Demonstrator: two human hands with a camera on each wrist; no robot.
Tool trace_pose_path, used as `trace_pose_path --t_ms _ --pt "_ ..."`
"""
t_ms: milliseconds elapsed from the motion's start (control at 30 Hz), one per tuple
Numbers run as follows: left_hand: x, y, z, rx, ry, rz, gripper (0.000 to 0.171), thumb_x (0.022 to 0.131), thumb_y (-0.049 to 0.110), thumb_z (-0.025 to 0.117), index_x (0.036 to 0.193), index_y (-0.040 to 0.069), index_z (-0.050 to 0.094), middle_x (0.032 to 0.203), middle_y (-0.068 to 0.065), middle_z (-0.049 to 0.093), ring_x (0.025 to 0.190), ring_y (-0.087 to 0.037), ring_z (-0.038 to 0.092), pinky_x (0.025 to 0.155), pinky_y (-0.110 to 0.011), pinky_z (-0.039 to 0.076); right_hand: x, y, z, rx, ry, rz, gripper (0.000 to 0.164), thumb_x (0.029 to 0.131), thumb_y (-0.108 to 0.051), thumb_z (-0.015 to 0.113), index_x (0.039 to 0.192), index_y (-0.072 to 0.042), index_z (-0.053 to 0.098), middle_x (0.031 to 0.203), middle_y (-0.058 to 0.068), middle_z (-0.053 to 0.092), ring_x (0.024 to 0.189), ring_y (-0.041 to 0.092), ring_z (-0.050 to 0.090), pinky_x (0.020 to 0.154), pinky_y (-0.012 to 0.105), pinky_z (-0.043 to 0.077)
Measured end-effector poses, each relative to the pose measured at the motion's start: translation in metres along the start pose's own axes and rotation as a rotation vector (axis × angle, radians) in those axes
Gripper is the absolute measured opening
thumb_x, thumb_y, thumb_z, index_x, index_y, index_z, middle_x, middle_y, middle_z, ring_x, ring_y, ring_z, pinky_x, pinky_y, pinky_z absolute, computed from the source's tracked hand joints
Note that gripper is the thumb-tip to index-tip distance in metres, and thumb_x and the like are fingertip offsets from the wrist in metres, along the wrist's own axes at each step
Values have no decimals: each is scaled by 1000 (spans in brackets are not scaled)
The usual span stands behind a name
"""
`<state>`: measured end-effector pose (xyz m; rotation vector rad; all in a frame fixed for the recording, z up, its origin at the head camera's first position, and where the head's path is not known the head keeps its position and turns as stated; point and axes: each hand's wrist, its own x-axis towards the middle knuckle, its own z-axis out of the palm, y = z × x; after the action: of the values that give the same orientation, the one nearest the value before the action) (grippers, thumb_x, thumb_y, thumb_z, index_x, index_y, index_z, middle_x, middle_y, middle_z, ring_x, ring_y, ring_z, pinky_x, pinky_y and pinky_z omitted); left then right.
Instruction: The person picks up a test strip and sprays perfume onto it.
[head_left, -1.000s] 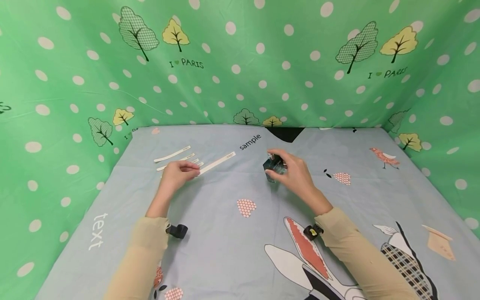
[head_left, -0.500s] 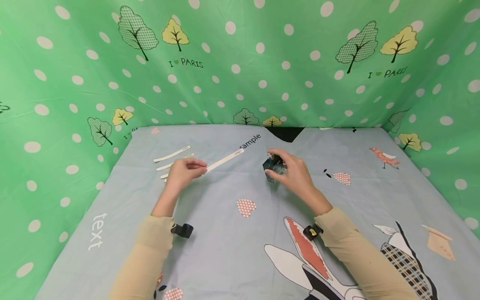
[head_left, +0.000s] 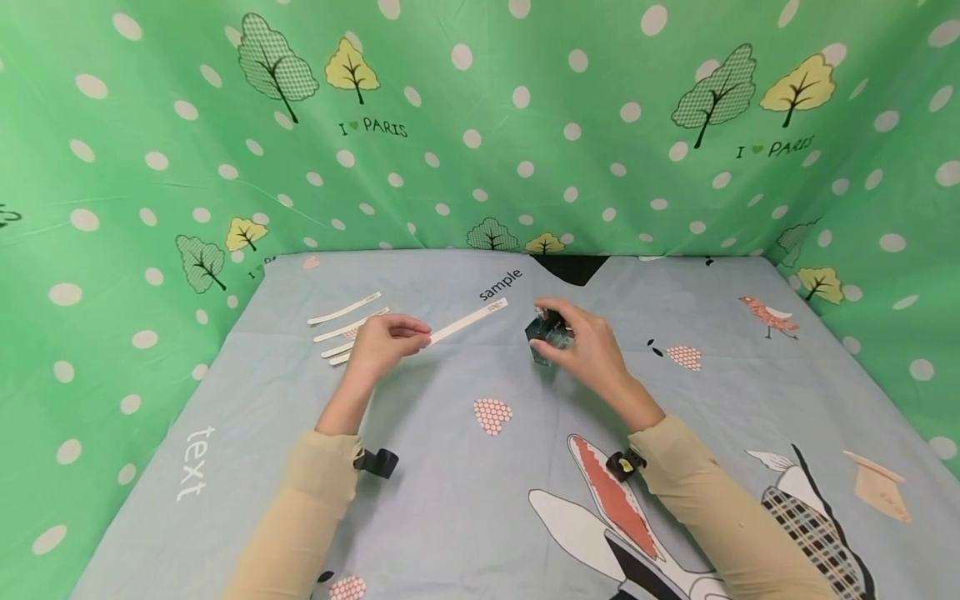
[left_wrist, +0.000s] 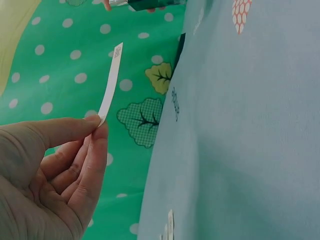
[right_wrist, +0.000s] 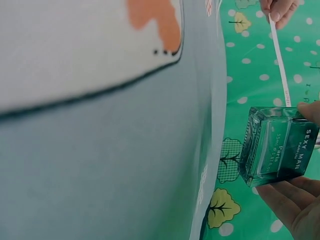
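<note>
My left hand (head_left: pixel 388 343) pinches the end of a white perfume test strip (head_left: pixel 472 321) between thumb and fingertips. The strip slants up to the right, its printed end toward the bottle; in the left wrist view it bends slightly. A dark green glass perfume bottle (head_left: pixel 548 331) is gripped by my right hand (head_left: pixel 596 348), with the index finger over the spray top and the thumb low on the near side. Lettering on the bottle (right_wrist: pixel 280 146) faces the right wrist camera. A short gap separates the strip's printed end from the bottle in the head view.
Several more white test strips (head_left: pixel 345 309) lie side by side on the cloth left of my left hand. A grey-blue printed cloth (head_left: pixel 442 467) covers the table. Green dotted curtains (head_left: pixel 480 150) hang behind it and along both sides.
My left hand has moved to the right with the test strip, away from the other strips and closer to the bottle. My right hand and the bottle have stayed in place.
</note>
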<state>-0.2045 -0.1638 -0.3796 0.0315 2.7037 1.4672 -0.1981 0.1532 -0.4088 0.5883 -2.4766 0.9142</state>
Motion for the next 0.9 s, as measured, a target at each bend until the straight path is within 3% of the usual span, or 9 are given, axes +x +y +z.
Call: trace_pose_path --t_ms 367,533,900 --pt "-3 6 10 -12 -8 15 20 88 13 76 104 2 76 97 -16 77 74 -3 68 69 -19 54 1 -2 -1 -17 -1 -37 55 78 -24 86 128 -21 64 115 12 74 92 29 74 73 43 62" --pt "-3 8 12 -9 -7 18 19 88 14 76 104 2 76 98 -16 77 77 -8 71 70 -21 55 1 0 -2 -2 -17 -8 54 79 -24 86 128 -21 63 114 14 74 91 29 74 74 42 62" --pt "-3 4 3 30 11 -11 20 89 18 76 104 6 76 98 -13 78 81 -13 73 73 -24 58 4 3 -7 55 13 38 56 82 -22 84 133 -20 61 128 12 69 106 31 71 84 42 61"
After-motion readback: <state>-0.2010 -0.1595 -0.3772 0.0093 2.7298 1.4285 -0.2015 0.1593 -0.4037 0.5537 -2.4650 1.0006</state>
